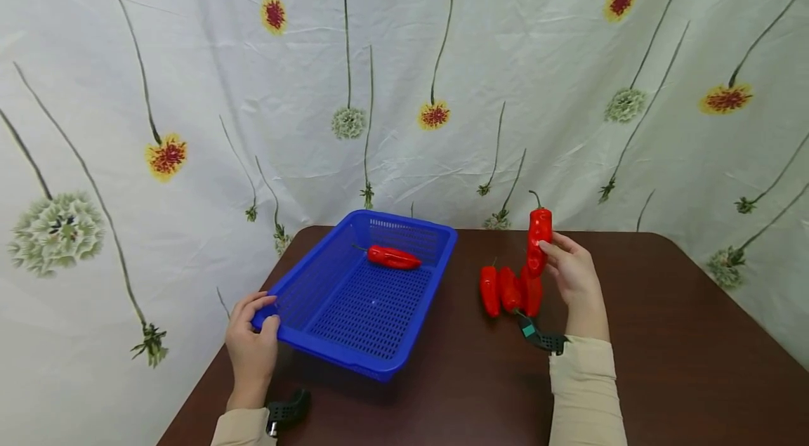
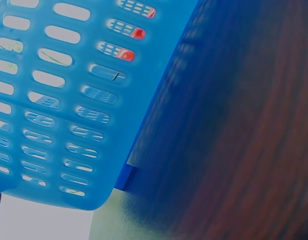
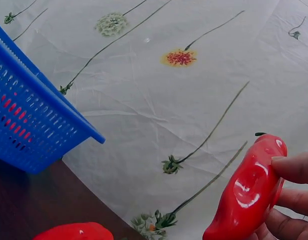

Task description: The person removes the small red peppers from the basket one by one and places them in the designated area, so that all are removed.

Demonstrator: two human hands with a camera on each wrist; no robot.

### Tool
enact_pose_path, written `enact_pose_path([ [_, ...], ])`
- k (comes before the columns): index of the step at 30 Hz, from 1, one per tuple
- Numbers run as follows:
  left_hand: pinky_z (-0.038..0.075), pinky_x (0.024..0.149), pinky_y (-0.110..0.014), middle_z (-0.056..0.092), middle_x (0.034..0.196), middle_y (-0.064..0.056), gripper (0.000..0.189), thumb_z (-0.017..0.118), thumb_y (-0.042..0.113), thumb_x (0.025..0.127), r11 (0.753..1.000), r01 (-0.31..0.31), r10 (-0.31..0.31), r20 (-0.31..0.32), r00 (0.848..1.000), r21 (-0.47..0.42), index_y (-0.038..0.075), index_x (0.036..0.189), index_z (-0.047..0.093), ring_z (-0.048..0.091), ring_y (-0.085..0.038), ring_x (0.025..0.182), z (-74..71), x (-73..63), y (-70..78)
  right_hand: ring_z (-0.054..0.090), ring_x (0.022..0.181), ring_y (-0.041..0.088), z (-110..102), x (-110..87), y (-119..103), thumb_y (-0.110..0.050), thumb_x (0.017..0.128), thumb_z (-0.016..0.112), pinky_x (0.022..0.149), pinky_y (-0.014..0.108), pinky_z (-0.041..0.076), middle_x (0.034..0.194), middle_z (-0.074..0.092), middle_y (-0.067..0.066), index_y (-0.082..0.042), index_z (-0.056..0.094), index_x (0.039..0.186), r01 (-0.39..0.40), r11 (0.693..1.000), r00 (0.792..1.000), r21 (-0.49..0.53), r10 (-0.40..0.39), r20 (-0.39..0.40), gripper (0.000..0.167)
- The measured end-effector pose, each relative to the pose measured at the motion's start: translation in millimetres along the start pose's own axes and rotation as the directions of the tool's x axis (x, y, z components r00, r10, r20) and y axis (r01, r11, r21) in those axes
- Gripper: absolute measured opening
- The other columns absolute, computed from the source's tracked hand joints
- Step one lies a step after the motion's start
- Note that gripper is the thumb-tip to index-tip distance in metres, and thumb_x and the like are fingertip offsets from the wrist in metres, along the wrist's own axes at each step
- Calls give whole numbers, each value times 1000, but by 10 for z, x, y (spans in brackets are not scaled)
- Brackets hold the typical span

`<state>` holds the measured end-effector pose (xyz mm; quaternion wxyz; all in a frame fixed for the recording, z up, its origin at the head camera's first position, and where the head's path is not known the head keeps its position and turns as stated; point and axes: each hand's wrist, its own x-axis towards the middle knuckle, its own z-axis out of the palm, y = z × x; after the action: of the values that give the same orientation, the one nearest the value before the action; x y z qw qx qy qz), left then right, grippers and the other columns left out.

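A blue plastic basket [image 1: 357, 355] with slotted walls stands on the left part of the table, one red chili pepper [image 1: 393, 258] lying inside near its far end. My left hand [image 1: 251, 340] grips the basket's rim at the near left corner. My right hand [image 1: 574, 270] pinches another red pepper [image 1: 539, 239], stem up, above the table. Below it lie several more red peppers [image 1: 489, 291] in a close group. The right wrist view shows thumb and fingers around the held pepper [image 3: 249, 187]. In the left wrist view the basket wall [image 2: 58, 115] fills the left side; the hand is hidden there.
A dark brown table [image 1: 663, 333] carries everything. Behind it hangs a white cloth [image 1: 404, 172] printed with flowers. Black bands with small devices sit at both wrists, the right band [image 1: 543, 339] close to the grouped peppers.
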<state>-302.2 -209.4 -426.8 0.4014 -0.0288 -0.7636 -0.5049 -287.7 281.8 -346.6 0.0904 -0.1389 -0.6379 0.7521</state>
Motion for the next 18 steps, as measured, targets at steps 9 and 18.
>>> enact_pose_path([
  [9,33,92,-2,64,120,-20,25,57,-12,79,1000,-17,17,-6,1000,-5,-9,101,69,48,11,109,1,2,-9,55,95,2,-56,49,115,-20,102,52,106,32,40,155,37,14,-6,28,157,-45,997,995,-70,39,-86,62],
  [18,33,93,-2,64,116,-3,25,57,-12,79,1000,-23,23,-18,1000,5,-9,100,70,47,12,110,10,5,-15,52,109,14,-91,79,186,-20,102,52,89,22,44,156,38,19,-3,33,155,-58,990,986,-126,37,-162,59],
])
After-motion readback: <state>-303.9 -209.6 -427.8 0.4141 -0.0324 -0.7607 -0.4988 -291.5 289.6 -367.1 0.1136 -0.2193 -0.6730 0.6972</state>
